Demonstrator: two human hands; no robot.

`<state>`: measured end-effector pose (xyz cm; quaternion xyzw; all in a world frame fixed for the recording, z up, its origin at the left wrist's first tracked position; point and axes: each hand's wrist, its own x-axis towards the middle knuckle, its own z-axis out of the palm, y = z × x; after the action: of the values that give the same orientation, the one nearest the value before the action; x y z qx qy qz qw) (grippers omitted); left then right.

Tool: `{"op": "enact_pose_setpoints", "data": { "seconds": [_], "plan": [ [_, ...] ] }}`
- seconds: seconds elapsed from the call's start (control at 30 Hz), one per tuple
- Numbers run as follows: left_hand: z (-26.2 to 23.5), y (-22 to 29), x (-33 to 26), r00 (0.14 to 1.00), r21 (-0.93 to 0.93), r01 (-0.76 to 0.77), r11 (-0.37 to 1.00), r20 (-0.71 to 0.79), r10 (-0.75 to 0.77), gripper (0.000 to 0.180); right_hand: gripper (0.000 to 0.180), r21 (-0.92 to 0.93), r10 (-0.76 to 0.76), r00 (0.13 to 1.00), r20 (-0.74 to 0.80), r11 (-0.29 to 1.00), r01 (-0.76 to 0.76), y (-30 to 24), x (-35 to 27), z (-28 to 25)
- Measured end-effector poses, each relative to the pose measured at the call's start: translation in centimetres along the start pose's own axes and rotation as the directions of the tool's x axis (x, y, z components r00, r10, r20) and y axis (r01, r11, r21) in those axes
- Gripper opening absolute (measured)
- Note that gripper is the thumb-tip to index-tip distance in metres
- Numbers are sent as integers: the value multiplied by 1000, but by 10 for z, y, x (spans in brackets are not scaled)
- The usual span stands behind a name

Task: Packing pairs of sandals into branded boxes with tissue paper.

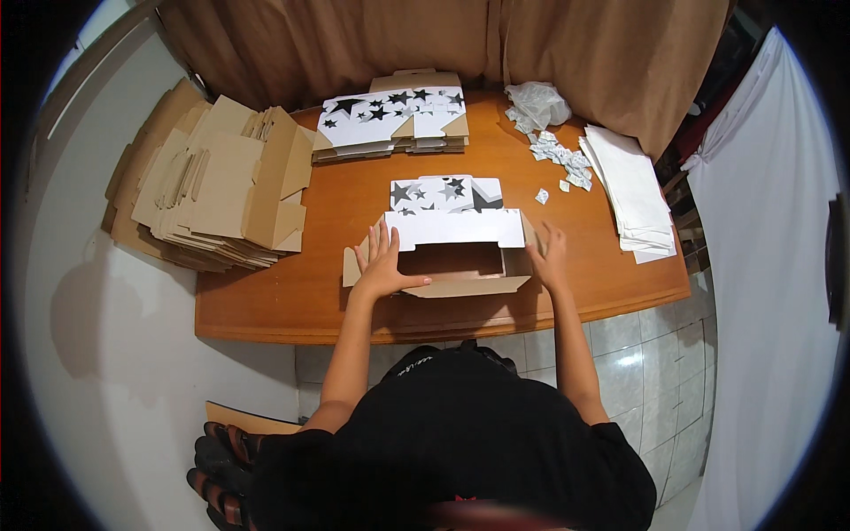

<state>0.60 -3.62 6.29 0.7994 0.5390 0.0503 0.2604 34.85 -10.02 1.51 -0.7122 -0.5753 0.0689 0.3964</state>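
Observation:
A half-folded cardboard box (452, 232), white with black and grey stars outside and brown inside, lies on the wooden table (292, 301) in front of me. My left hand (382, 263) lies flat with spread fingers on the box's left side flap, thumb along the front wall. Pressed against the box's right side flap is my right hand (551, 257). The box's lid stands open toward the far side, and its inside is empty.
A stack of flat star-printed box blanks (394, 119) sits at the table's far edge. Brown flat cardboard blanks (212, 190) pile up at the left. White paper sheets (633, 190), small paper scraps (558, 159) and a crumpled plastic bag (538, 104) lie on the right.

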Motion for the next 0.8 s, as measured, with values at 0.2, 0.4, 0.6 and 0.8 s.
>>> {"op": "enact_pose_setpoints", "data": {
  "seconds": [0.2,0.4,0.6,0.8],
  "plan": [
    [8,-1,-5,1000,39,14,999,-28,-13,137,44,181,496,856,-147,864,-470,39,-6,-11],
    [8,-4,-6,999,40,-11,999,-44,13,137,35,812,375,794,479,154,-563,42,5,-43],
    [3,1,-2,1000,72,-7,997,8,7,141,24,596,83,949,305,761,-257,-16,21,-15],
    [4,4,-3,1000,96,8,995,-12,-7,145,73,130,47,969,244,988,-80,-45,23,22]
  ]
}}
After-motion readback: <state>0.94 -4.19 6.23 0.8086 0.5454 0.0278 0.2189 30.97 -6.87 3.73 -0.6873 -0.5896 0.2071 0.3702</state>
